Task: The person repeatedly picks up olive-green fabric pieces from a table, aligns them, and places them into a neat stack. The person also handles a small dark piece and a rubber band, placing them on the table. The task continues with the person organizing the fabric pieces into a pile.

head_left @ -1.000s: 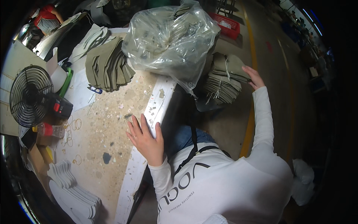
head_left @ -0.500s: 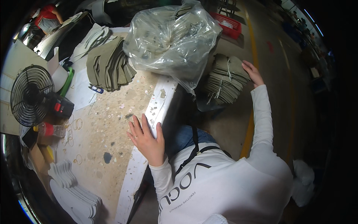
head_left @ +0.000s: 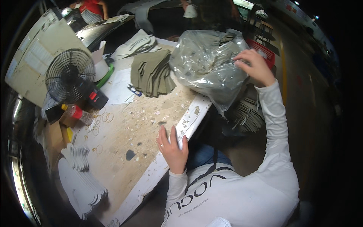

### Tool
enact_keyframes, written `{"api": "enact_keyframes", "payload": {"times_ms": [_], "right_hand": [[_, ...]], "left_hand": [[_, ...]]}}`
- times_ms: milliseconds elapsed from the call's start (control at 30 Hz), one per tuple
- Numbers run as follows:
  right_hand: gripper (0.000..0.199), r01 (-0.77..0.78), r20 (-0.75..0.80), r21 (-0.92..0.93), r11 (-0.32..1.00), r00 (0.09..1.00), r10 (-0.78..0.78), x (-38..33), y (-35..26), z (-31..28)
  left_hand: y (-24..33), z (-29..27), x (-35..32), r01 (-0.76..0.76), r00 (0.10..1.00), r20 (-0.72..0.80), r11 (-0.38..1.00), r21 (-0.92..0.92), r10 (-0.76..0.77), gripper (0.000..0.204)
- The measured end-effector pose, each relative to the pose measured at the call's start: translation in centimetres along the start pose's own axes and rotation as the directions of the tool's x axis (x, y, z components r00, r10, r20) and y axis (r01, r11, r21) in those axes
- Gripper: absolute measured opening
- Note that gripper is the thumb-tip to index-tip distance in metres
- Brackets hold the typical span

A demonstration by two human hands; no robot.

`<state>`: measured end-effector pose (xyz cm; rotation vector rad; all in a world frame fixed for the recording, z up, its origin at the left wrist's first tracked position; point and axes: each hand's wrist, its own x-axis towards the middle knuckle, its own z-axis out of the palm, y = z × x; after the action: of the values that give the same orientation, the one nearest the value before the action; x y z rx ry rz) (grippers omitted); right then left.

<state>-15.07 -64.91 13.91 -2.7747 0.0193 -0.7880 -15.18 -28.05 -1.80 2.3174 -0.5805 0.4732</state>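
Observation:
My left hand (head_left: 174, 151) lies with spread fingers on the table edge and holds nothing. Raised at the right side of a clear plastic bag (head_left: 202, 77), my right hand (head_left: 257, 67) has its fingers apart and bent, with nothing seen in them. Whether the fingertips touch the bag I cannot tell. Grey-green cut pieces fill the bag. Below it, off the table's right side, sits a tied bundle of grey-green pieces (head_left: 247, 115), partly hidden by the bag. A fanned stack of olive pieces (head_left: 151, 72) lies left of the bag.
Scraps litter the worktable (head_left: 113, 160). On its left are a black fan (head_left: 70, 75), a bottle (head_left: 79, 114), rubber bands (head_left: 99, 148) and white cut pieces (head_left: 81, 181). Blue snips (head_left: 134, 90) lie near the olive stack. A red basket (head_left: 264, 53) stands beyond the bag; a person (head_left: 91, 9) is far left.
My right hand has left the tied bundle and moved up to the bag's right side. My left hand stays on the table edge. The view has shifted, so the table appears farther right.

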Motion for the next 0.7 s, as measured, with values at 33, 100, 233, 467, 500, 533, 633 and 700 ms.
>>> {"api": "enact_keyframes", "payload": {"times_ms": [33, 100, 233, 467, 500, 533, 633, 700], "right_hand": [[0.021, 0.030, 0.100, -0.057, 0.998, 0.995, -0.024, 1.4, -0.5, 1.6], [0.023, 0.107, 0.124, -0.105, 0.989, 0.988, -0.094, 4.1, -1.2, 5.0], [0.032, 0.143, 0.185, 0.029, 0.989, 0.972, -0.146, 9.9, -0.6, 9.6], [0.054, 0.185, -0.217, 0.084, 0.979, 0.962, -0.163, 17.3, 5.0, 7.5], [0.045, 0.146, -0.249, 0.075, 0.986, 0.961, -0.124, 17.7, 5.3, 6.9], [0.039, 0.094, -0.133, 0.014, 0.995, 0.987, -0.091, 17.7, 5.6, 6.0], [0.036, -0.038, 0.169, -0.104, 0.994, 0.984, 0.055, 16.6, 5.1, 5.2], [0.072, -0.032, 0.220, -0.267, 0.963, 0.971, 0.093, 15.2, 4.2, 6.4]], "left_hand": [[-0.1, 0.0, -0.1, 0.001, 1.000, -0.004, 1.000, -0.002, -0.001, 0.048], [-0.2, 0.1, -0.2, 0.003, 1.000, -0.014, 1.000, -0.010, -0.003, 0.046], [-0.2, 0.1, -0.3, -0.001, 1.000, -0.025, 1.000, -0.003, 0.001, 0.044], [-0.2, 0.0, -0.2, 0.008, 1.000, -0.010, 1.000, -0.022, -0.008, 0.043], [-0.3, 0.0, -0.3, 0.008, 1.000, -0.010, 1.000, -0.021, -0.008, 0.043], [-0.3, 0.1, -0.3, 0.009, 1.000, -0.007, 1.000, -0.014, -0.009, 0.043], [-0.3, 0.1, -0.3, 0.005, 1.000, -0.006, 1.000, 0.000, -0.005, 0.043], [-0.3, 0.2, -0.3, 0.000, 1.000, -0.005, 1.000, -0.001, 0.000, 0.043]]}}
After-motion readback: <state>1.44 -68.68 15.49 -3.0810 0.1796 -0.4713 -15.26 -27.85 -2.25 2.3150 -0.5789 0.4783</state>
